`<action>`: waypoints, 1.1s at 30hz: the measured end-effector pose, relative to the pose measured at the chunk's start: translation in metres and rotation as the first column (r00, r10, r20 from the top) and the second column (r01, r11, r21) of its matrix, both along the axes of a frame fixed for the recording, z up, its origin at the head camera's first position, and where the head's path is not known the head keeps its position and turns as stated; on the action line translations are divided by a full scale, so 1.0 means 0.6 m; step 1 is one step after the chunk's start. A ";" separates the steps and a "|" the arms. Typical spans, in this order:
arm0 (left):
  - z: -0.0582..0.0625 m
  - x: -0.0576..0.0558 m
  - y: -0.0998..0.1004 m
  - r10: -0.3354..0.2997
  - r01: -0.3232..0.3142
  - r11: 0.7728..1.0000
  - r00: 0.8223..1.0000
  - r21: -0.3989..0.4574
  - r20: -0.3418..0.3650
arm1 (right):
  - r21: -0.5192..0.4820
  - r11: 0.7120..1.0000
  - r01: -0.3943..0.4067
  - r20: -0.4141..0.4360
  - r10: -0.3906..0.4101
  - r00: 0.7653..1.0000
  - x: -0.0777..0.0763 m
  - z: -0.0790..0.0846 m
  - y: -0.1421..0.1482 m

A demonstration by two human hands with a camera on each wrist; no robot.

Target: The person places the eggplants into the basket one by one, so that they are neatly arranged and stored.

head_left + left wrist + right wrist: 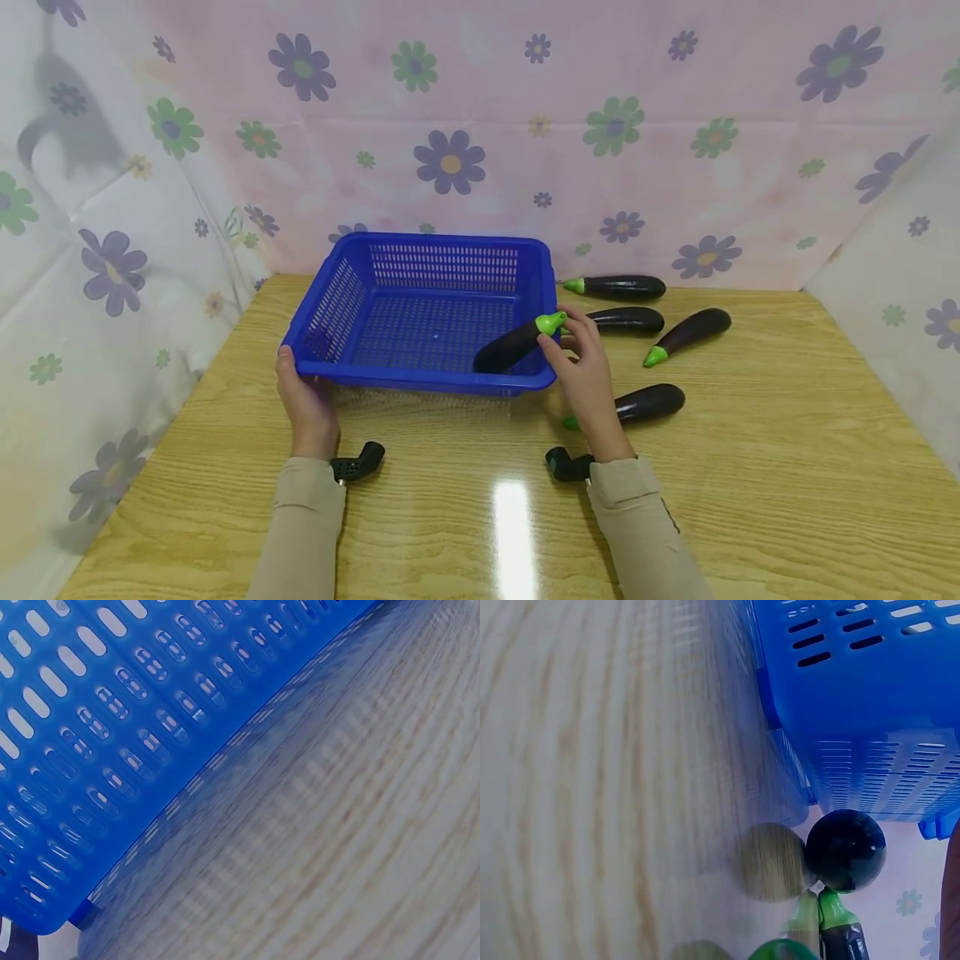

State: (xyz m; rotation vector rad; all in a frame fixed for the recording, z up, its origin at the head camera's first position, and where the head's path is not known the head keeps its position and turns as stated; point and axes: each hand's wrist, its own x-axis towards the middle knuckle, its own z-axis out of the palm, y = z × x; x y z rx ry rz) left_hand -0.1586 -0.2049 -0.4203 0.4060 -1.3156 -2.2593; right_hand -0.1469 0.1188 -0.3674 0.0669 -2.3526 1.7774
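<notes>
A blue plastic basket (420,379) with slotted walls is on the table, and one dark eggplant (506,350) leans inside its right front corner. The eggplant's green stem end points up at the right rim. My right hand (588,371) pinches that stem end between thumb and fingers, beside the basket's right wall. At the left front corner, my left hand (307,408) grips the basket's rim. The left wrist view shows the basket's slotted side (150,712) close up, with the left hand's fingers out of sight.
Several more eggplants lie on the wooden table (787,467) to the right: one at the back (626,287), one below it (633,319), one slanted (690,333), and one by the right wrist (652,403). Flowered cloth (480,100) hangs behind and at both sides.
</notes>
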 end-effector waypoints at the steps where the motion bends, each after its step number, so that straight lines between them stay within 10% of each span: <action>1: 0.000 0.000 0.000 0.000 0.000 1.000 1.000 -0.001 0.001 | 0.000 1.000 0.000 0.001 0.000 1.000 0.000 0.000 0.000; 33: 0.002 0.000 -0.001 -0.008 0.008 1.000 1.000 -0.002 0.010 | 0.002 1.000 0.007 -0.007 -0.007 1.000 -0.001 -0.001 0.002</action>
